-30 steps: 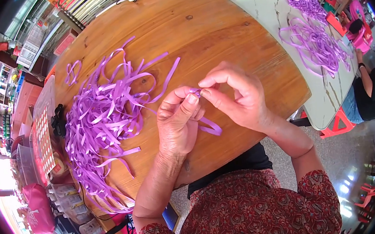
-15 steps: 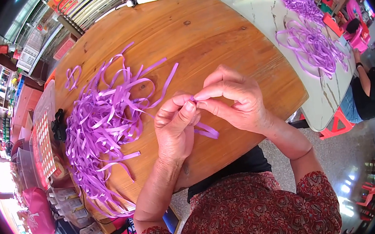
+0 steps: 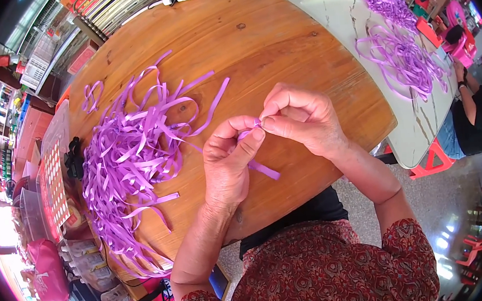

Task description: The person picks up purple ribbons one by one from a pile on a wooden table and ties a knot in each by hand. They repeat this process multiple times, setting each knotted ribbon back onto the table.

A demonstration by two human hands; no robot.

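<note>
both hands pinch one purple ribbon strip (image 3: 261, 169) above the round wooden desk (image 3: 278, 50)
left hand (image 3: 228, 163) and right hand (image 3: 301, 119) grips closed on it; a loose pinch could drop it beside the ribbon pile (image 3: 129, 154)

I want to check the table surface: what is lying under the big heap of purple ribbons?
The purple ribbons lie directly on the round wooden table; bare wood shows through gaps between strips. Where the heap is thick, the wood is covered, so anything beneath cannot be seen.

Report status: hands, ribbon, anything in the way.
Left hand and right hand both pinch one purple ribbon strip above the wooden table. Ribbon pile lies left, apart. Nothing blocking.
</note>
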